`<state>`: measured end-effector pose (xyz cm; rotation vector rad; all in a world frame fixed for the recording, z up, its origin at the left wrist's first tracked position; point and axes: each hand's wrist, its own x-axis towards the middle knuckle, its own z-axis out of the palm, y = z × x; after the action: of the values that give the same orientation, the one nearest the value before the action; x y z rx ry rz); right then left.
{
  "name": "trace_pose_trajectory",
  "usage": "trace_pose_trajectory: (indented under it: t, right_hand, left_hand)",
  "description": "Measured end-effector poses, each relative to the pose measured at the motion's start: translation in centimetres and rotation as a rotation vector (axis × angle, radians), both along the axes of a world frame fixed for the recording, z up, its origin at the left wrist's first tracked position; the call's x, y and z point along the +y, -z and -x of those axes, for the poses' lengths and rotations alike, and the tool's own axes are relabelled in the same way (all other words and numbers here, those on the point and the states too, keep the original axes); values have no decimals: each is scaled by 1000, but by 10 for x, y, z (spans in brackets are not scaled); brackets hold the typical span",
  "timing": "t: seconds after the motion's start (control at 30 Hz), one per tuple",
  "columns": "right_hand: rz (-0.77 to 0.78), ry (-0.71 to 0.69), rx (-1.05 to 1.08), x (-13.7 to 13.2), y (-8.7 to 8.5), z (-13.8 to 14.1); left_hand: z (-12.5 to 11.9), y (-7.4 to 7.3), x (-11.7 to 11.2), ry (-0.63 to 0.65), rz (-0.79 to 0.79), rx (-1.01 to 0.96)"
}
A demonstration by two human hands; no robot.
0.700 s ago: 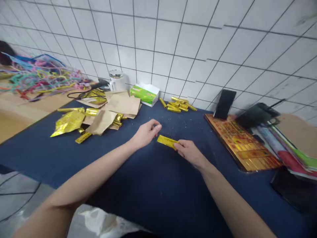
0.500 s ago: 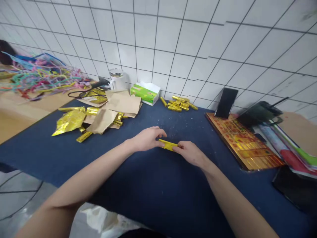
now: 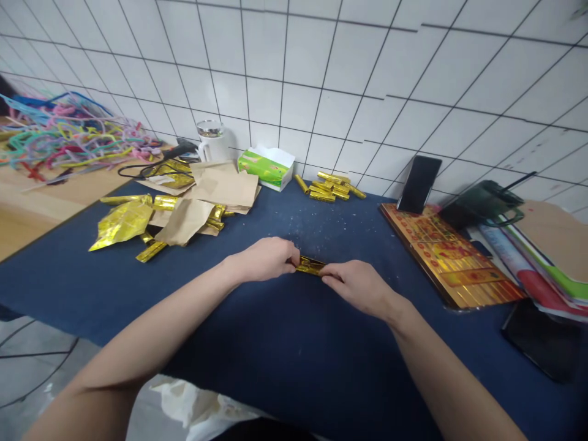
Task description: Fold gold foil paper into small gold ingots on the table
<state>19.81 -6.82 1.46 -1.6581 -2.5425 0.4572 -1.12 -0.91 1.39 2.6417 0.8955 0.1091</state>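
Observation:
A narrow strip of gold foil paper [image 3: 309, 266] lies between my two hands, low over the dark blue cloth. My left hand [image 3: 272, 260] pinches its left end. At the other end, the fingers of my right hand [image 3: 356, 284] are closed on the foil. Fingers cover both ends, and I cannot tell whether the strip is folded or rolled. Beyond my hands, several small gold foil rolls [image 3: 331, 187] lie in a loose pile by the wall. Left of them, crumpled gold foil [image 3: 120, 224] and brown paper pieces [image 3: 225, 187] are heaped together.
A green tissue pack [image 3: 266, 168] and a white mug [image 3: 214, 144] stand against the tiled wall. To the right are an upright phone [image 3: 419, 184], an orange-gold stack of printed paper [image 3: 452, 260] and a dark cup [image 3: 482, 205]. Colourful pipe cleaners [image 3: 73, 135] cover the left table.
The foil strip has turned from a bright face to a darker, narrower one. My left fingers have closed down onto its end, and my right hand has shifted slightly right.

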Motion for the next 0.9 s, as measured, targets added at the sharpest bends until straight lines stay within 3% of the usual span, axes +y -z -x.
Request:
trace_pose_trajectory:
  t: [0.37,0.6,0.9]
  right_hand:
    - [-75,57,-55,11,31,-5]
    - [-317,-32,-107,9,38,-1]
    - [-424,-73,-124,11,43,4]
  left_hand:
    - [-11,26,1,20,-105,39]
    - [-13,25,0,-8,-146,6]
    - [-12,28,0,-3,-149,16]
